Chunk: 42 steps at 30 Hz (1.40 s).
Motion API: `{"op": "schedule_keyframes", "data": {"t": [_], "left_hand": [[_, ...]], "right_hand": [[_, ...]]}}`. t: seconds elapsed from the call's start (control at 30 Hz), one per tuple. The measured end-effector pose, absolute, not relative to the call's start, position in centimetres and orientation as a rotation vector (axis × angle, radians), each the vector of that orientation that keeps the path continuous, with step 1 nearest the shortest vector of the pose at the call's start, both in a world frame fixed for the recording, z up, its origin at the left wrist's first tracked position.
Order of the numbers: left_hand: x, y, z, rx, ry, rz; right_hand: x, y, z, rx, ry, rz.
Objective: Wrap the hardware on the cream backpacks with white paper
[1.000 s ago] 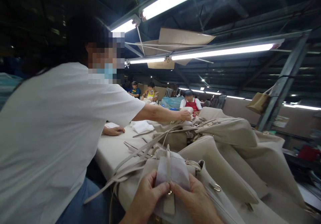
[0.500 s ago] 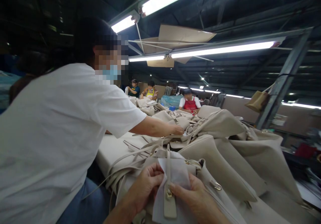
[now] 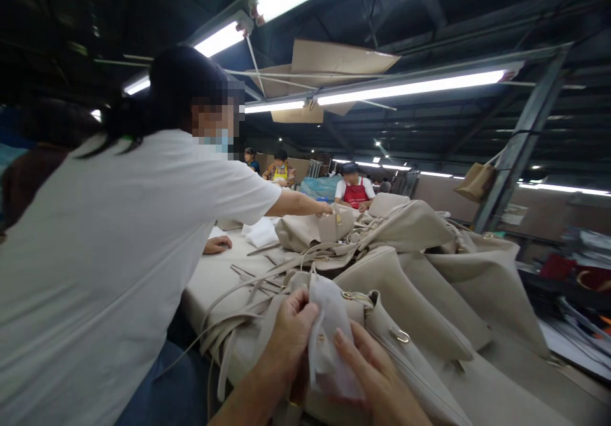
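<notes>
A thin white translucent sheet (image 3: 329, 349) is between my hands, wrapped over a beige strap piece whose small gold fitting shows faintly through it. My left hand (image 3: 292, 330) pinches the sheet's left edge between thumb and fingers. On the right side, my right hand (image 3: 367, 359) holds the sheet with the thumb on its front and the fingers at its edge. Beige bags (image 3: 415, 318) with gold hooks lie just beyond and to the right, and loose beige straps (image 3: 238, 314) hang over the table edge at the left.
A person in a white shirt (image 3: 133, 241) leans in from the left, one arm reaching over the bag pile. White sheets (image 3: 261, 234) lie on the pale table (image 3: 203, 286). Farther back sits a person in a red apron (image 3: 356, 193). A metal post (image 3: 522, 139) stands right.
The white sheet has been folded over the strap piece, which was uncovered before. The person at the left has drawn up and back, and the reaching hand is farther away on a bag.
</notes>
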State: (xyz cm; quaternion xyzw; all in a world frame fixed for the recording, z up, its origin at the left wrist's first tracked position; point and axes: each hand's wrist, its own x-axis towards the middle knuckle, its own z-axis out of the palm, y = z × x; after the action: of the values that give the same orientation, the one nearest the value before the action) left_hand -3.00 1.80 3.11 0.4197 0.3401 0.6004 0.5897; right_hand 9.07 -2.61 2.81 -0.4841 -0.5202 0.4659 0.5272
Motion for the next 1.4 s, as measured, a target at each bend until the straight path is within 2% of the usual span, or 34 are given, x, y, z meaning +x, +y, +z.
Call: {"op": "schedule_keyframes", "data": {"t": [0.2, 0.37, 0.6, 0.87, 1.17, 1.4], "left_hand": [[-0.7, 1.3, 2.9, 0.921, 0.758, 1.559], [-0.1, 1.5, 2.6, 0.847, 0.754, 1.545], [0.8, 0.5, 3.1, 0.584, 0.650, 1.427], [1.9, 0.4, 3.5, 0.386, 0.562, 1.435], [2.3, -0.4, 3.3, 0.461, 0.604, 1.417], [0.0, -1.1, 3.9, 0.655, 0.403, 1.163]], "right_hand": [[8.9, -4.0, 0.3, -1.026, -1.100, 1.064], [8.4, -4.5, -0.3, -1.110, -0.981, 1.026], [9.3, -4.4, 0.1, -1.300, -1.108, 0.686], [10.4, -5.3, -0.2, -1.209, -1.007, 0.880], [10.4, -5.1, -0.3, -1.257, -1.058, 0.801], [11.1, -5.4, -0.8, -1.208, -0.952, 0.980]]}}
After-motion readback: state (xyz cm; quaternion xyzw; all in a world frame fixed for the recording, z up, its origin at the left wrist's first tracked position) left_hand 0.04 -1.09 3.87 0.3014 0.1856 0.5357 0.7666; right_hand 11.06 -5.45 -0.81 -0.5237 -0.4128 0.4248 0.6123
